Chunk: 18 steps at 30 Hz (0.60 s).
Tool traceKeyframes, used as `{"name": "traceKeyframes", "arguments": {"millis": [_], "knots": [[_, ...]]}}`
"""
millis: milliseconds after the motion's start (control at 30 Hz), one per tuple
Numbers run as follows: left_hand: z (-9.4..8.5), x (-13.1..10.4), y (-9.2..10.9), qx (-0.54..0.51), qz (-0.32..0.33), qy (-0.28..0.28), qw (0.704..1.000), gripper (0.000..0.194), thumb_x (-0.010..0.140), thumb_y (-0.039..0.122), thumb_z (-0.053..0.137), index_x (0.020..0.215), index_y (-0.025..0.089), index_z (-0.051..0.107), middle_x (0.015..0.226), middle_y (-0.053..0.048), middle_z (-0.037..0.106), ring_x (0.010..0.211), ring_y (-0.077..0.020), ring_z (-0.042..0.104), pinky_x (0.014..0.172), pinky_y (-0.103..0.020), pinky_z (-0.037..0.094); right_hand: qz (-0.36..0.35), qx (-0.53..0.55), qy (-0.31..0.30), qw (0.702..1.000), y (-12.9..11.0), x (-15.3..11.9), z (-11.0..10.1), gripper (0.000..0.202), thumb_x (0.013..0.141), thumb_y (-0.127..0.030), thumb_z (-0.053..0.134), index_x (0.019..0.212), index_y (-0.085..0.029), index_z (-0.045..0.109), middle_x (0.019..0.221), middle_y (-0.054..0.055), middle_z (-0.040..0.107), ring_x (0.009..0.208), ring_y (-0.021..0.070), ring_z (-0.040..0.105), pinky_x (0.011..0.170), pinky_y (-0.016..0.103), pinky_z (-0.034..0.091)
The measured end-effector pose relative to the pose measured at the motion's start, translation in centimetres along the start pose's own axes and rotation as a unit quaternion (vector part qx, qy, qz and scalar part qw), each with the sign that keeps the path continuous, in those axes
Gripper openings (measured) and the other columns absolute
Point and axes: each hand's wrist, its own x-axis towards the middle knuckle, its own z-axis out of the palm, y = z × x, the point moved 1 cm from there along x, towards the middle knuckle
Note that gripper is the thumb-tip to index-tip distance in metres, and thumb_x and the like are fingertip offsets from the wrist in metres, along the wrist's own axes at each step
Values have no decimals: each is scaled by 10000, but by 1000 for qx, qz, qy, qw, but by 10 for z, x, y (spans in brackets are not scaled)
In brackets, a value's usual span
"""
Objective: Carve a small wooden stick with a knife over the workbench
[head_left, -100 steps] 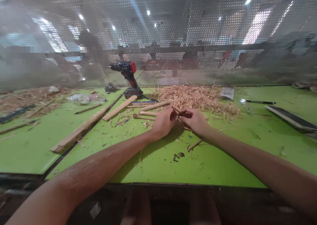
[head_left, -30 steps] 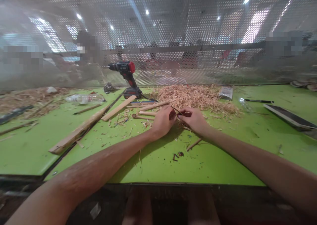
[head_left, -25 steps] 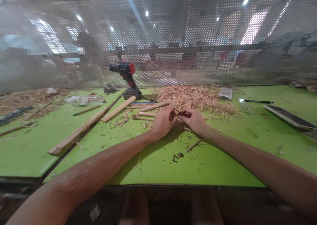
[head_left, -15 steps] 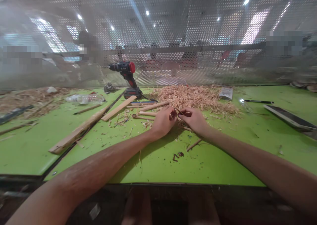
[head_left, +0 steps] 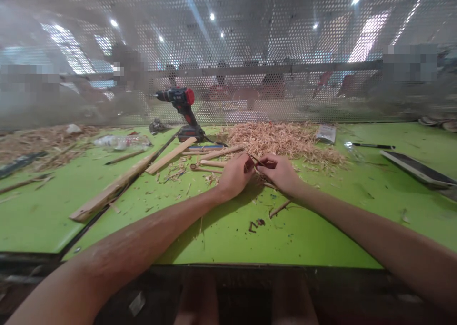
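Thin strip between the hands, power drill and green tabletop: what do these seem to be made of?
The thin strip is brown and perhaps wood, but too small to tell its finish. The drill looks like hard plastic, mostly dark with a red rear end, by its moulded shape. The tabletop seems smooth plastic or laminate, from its even green and soft sheen.

Perf. screen [head_left: 221, 44] behind (w/ lights [head_left: 212, 16]).

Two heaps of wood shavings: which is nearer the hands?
The middle heap, just beyond the left hand and right hand, between drill and packet. The left heap is at the view's far left edge.
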Motion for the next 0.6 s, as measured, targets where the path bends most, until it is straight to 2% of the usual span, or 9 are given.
{"name": "traceKeyframes", "arguments": {"millis": [200, 400, 600], "knots": [[0, 0, 3, 18, -3, 9, 1000, 227, 891, -1, 701, 844, 209, 630, 941, -48, 724, 924, -232, 680, 832, -344, 533, -5, -26, 0, 1000, 6, 0, 0, 174, 953, -356, 755, 915, -195, 808, 963, 115, 826, 870, 279, 739, 867, 463, 619], [1, 0, 0, 5, 9, 3, 1000, 239, 869, -27, 692, 840, 204, 637, 941, -46, 738, 925, -230, 680, 833, -345, 521, -12, -23, 11, 1000, 2, 0, 0, 174, 947, -357, 779, 902, -194, 818, 960, 127, 822, 913, 298, 757, 943, 481, 628], [-1, 0, 1, 1, -2, -7, 1000, 228, 874, -8, 694, 828, 203, 622, 880, -26, 711, 855, -215, 649, 779, -331, 483, -8, -38, 12, 999, 2, 0, -1, 177, 954, -355, 772, 901, -189, 803, 976, 131, 823, 923, 304, 759, 941, 485, 622]]}}
